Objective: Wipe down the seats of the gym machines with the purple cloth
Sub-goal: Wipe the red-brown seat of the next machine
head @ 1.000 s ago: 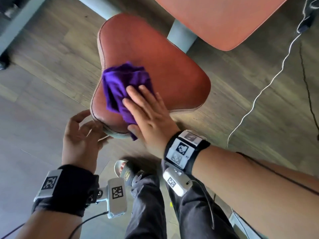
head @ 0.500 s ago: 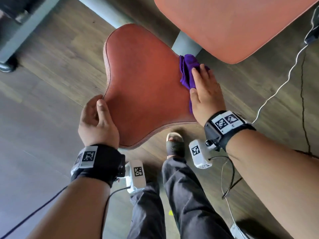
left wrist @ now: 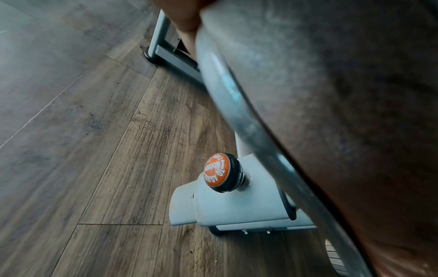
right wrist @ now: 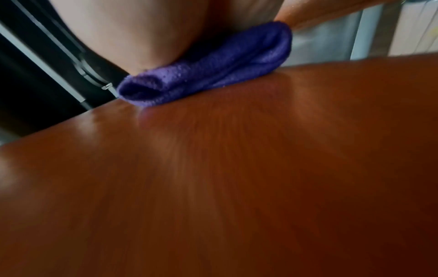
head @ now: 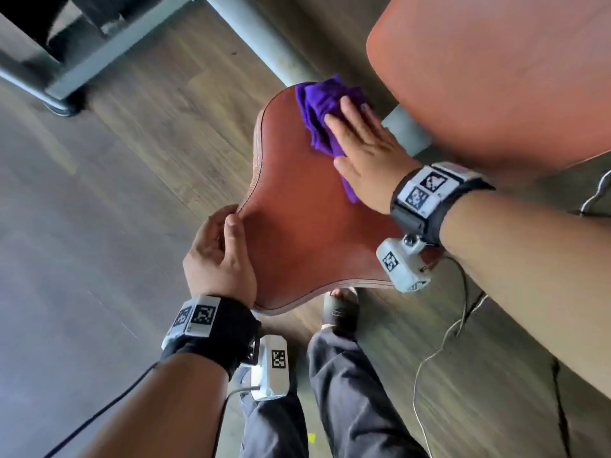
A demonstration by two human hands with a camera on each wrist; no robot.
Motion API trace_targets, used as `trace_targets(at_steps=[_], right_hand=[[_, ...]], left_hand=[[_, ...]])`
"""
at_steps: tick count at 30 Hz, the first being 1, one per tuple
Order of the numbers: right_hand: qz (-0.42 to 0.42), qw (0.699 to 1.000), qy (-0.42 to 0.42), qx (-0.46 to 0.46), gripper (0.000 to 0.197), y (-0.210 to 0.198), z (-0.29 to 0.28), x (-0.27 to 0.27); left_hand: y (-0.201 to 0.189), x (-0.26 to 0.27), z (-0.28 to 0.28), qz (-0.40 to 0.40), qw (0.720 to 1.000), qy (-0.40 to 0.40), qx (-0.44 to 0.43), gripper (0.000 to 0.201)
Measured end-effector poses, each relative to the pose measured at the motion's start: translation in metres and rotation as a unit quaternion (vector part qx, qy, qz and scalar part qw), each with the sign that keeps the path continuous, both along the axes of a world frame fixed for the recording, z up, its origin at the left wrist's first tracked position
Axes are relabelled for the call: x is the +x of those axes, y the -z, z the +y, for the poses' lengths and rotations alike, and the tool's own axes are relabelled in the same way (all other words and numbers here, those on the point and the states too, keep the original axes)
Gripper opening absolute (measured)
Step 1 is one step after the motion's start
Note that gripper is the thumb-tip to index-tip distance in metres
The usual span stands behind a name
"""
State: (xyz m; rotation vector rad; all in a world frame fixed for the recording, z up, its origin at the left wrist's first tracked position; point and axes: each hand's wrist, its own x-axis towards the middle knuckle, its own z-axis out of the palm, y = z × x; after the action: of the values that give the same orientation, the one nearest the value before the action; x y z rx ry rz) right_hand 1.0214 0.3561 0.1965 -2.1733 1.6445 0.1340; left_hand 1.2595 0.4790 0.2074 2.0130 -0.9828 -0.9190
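Seat [head: 307, 233] of gym machine, reddish-brown, padded, w/ stitched edge, seen from above in head view. Right hand [head: 365, 150] lies flat, fingers straight, pressing purple cloth [head: 322, 107] onto the seat's far end, near the grey post [head: 405, 128] under an orange back pad [head: 496, 77]; the cloth is bunched, part of it hidden under the palm, one tail showing below the thumb. Right wrist view: folded cloth [right wrist: 208, 75] sandwiched betw. palm and seat surface [right wrist: 237, 178]. Left hand [head: 220, 259] grips the seat's left edge, thumb on top, fingers curled round the rim; in left wrist view only a bit of skin shows at the top, beside the seat's underside [left wrist: 343, 93]. Same view: grey frame tube [left wrist: 237, 206] below the seat carries an orange adjustment knob [left wrist: 218, 170] w/ white lettering, partly legible. Floor [head: 115, 226] is wood-look plank. Dark trouser legs [head: 347, 391] and a sandalled foot [head: 340, 309] stand just below the seat's near edge. Both wrists wear black bands w/ marker tags; thin cables trail across the floor at right.
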Motion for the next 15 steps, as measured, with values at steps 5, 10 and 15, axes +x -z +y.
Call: trace_targets(at_steps=[5, 10, 15], right_hand=[[0.006, 0.996, 0.09, 0.026, 0.067, -0.001, -0.016, 0.017], [-0.021, 0.984, -0.17, -0.048, 0.058, -0.04, 0.054, 0.048], [0.002, 0.99, -0.133, -0.049, 0.063, -0.025, 0.012, 0.042]], left_hand=[[0.001, 0.0, 0.0, 0.01, 1.0, -0.006, 0.003, 0.021], [0.002, 0.001, -0.001, 0.011, 1.0, 0.001, -0.002, 0.022], [0.002, 0.001, -0.001, 0.004, 1.0, 0.008, -0.001, 0.027]])
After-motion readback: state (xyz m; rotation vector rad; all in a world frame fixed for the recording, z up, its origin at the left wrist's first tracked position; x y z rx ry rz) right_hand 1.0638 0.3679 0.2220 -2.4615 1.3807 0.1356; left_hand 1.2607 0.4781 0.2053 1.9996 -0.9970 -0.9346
